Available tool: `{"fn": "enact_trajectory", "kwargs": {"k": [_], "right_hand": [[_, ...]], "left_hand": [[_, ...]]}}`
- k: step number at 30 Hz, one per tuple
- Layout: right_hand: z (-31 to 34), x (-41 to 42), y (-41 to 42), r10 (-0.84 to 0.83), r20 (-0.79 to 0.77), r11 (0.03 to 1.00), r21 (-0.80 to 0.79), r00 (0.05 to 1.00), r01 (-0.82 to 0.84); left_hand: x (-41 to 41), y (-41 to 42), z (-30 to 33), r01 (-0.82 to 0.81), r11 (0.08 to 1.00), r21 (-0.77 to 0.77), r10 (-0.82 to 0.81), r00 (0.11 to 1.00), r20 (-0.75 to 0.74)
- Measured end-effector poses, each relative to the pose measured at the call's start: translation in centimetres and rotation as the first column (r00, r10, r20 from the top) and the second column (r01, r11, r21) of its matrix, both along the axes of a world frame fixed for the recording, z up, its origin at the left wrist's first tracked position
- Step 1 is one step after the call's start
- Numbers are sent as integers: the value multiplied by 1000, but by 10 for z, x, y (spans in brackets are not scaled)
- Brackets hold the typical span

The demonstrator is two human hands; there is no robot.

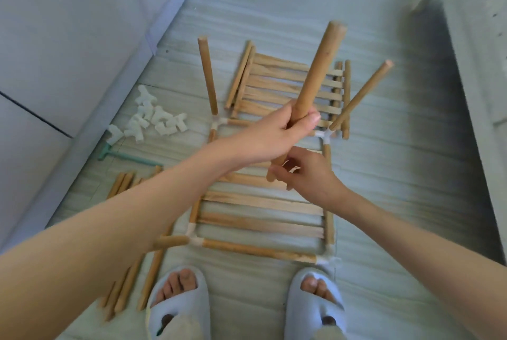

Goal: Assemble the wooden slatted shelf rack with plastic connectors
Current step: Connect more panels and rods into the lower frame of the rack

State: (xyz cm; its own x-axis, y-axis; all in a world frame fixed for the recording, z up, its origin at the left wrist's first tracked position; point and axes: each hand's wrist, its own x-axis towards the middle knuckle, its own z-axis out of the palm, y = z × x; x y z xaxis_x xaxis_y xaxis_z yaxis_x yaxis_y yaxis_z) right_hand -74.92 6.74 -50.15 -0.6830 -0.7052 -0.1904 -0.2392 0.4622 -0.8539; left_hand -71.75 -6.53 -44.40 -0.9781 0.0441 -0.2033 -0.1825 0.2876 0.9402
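Note:
A slatted wooden shelf frame (263, 202) lies on the floor, its corners joined by white plastic connectors (196, 240). Two dowels stand up from the far corners, one at the left (207, 76) and one at the right (359, 95). My left hand (271, 134) grips a thick wooden dowel (315, 76) held upright above the frame. My right hand (307, 172) pinches that dowel's lower end, where something white shows between the fingers. A second slatted panel (290, 84) lies beyond the frame.
A heap of loose white connectors (149, 120) sits at the left by a green mallet (129, 158). Spare dowels (129, 271) lie at the lower left. My slippered feet (178, 306) stand at the frame's near edge. A wall runs along the left, furniture along the right.

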Motion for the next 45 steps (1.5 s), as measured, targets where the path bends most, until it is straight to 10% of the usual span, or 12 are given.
{"fn": "enact_trajectory", "kwargs": {"k": [6,11,17,23,35,45], "right_hand": [[-34,-1,78,-305,39,951,71,951,302],[-65,10,126,-457,163,887,161,875,433],[-83,30,145,-507,232,861,173,830,478],[-90,41,166,-535,200,844,173,820,508],[-96,46,185,-577,163,815,177,800,552],[-96,53,176,-518,84,843,222,851,490]], "left_hand": [[8,37,-65,18,979,-205,6,993,115],[55,37,-155,355,851,-388,-163,880,447],[81,31,-211,661,569,-489,-286,717,636],[97,30,-229,629,363,-687,-287,778,559],[87,45,-234,486,616,-620,-102,830,549],[89,42,-238,458,644,-613,-99,845,526]]}}
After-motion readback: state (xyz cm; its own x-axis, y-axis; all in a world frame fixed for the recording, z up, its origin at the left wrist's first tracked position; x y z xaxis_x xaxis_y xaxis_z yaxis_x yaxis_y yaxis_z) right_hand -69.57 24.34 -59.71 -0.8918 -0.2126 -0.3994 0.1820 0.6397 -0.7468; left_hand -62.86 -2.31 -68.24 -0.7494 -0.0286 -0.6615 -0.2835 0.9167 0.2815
